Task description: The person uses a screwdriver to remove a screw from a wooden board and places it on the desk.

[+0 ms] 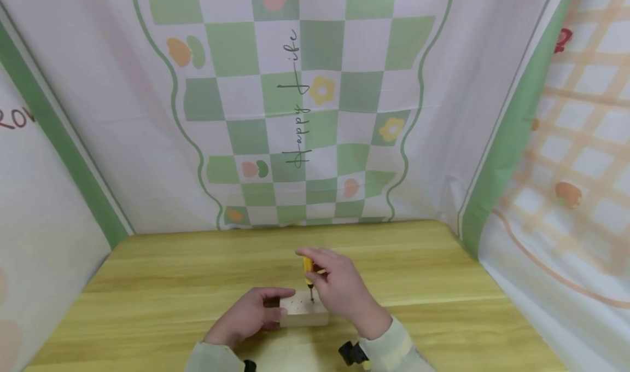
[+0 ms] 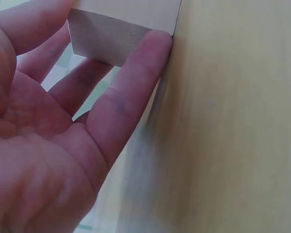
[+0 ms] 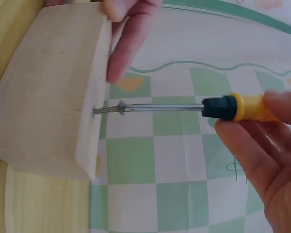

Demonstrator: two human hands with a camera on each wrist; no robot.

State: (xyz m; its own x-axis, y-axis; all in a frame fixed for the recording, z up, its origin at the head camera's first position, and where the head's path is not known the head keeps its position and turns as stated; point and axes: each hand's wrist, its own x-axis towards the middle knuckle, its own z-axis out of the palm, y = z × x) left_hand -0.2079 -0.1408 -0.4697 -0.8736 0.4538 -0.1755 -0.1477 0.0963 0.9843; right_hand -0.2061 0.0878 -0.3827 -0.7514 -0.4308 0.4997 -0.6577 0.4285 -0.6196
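A pale wooden block (image 1: 303,320) lies on the table, several small dark holes or marks on its upper face. My left hand (image 1: 248,315) holds the block's left end between thumb and fingers. In my right hand (image 1: 344,287) is a screwdriver (image 3: 160,107) with a yellow handle and black collar, gripped by the handle and standing nearly upright over the block. Its steel tip meets the head of a screw (image 3: 106,110) in the right wrist view. The screw's lower end is in the block, and part of its shank stands out. The left wrist view shows the block's end (image 2: 99,39) against my fingers.
The wood-grain table (image 1: 162,284) extends around the block on both sides. Behind it hangs a cloth (image 1: 275,134) with green checks, and an orange-checked cloth (image 1: 581,158) hangs at the right. Black wrist camera parts (image 1: 350,353) show near my right sleeve.
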